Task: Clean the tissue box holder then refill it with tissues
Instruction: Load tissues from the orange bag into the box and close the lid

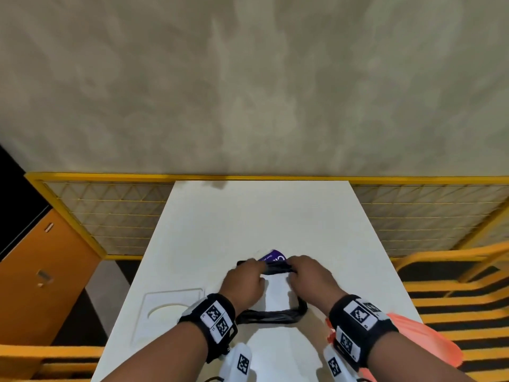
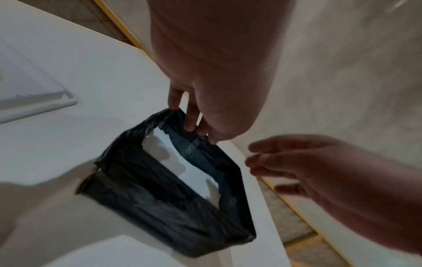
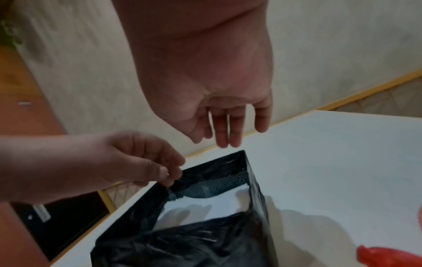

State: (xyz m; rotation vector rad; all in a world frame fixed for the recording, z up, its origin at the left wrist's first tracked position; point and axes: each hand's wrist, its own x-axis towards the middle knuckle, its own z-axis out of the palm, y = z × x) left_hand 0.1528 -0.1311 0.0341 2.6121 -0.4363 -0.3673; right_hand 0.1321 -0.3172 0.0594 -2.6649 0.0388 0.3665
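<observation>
Setting: white table (image 1: 220, 230) is standing against a pale mottled wall (image 1: 248, 78), with a yellow mesh fence (image 1: 110, 213) running behind it and yellow-and-black bars (image 1: 454, 293) showing to the right.
Holder: black box (image 1: 271, 317) is sitting on the table near its front edge, between the two forearms; its top is open, its inner wall is looking perforated in the wrist views, and a dark crinkled film is wrapping its rim and sides.
Tissues: white stack (image 1: 276, 295) is lying inside the holder, below the rim, with finger shadows falling across it.
Packet: purple wrapper (image 1: 274, 256) is peeking out just beyond the holder's far edge, partly hidden by the knuckles.
Left hand (image 1: 243, 282): fingers are curling down and pinching the film at the far-left rim of the holder; the left wrist view is showing fingertips (image 2: 189, 126) touching that edge.
Right hand (image 1: 309, 278): in the head view it is reaching over the far-right rim, fingers bent downward; in the right wrist view the fingers (image 3: 226, 130) are hanging loosely extended just above the rim corner, gripping nothing that can be seen.
Lid: flat white panel (image 1: 170, 312) with an oval slot is lying on the table to the left of the holder, apart from it.
Cloth: orange-pink rag (image 1: 421, 340) is lying at the table's right front corner, behind the right wrist.
Wristbands: black straps with square markers (image 1: 217, 318) are sitting on both wrists.
</observation>
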